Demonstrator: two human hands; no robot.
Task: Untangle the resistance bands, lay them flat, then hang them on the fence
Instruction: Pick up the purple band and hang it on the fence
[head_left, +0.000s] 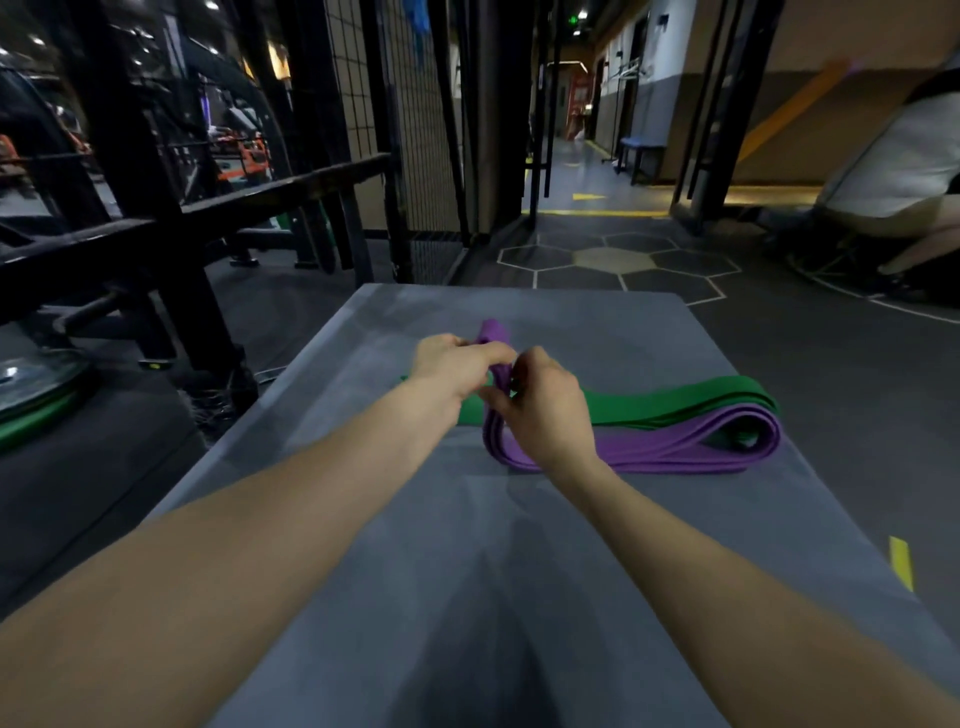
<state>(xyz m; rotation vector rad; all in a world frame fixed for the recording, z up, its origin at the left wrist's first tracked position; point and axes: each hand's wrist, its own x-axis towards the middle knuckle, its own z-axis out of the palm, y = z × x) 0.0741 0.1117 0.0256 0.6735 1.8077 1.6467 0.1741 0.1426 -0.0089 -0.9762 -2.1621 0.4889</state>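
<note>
A purple resistance band and a green resistance band lie folded and intertwined on a grey mat, their loops stretching to the right. Both hands meet at the bands' left end. My left hand grips a raised purple loop that sticks up behind its knuckles. My right hand pinches the purple band just beside it, fingers curled round the strap. The green band passes under both hands. A black wire-mesh fence stands beyond the mat at the back left.
Black gym rack frames and a bench stand to the left. A weight plate lies on the floor at far left. A seated person is at the back right. A corridor runs straight ahead.
</note>
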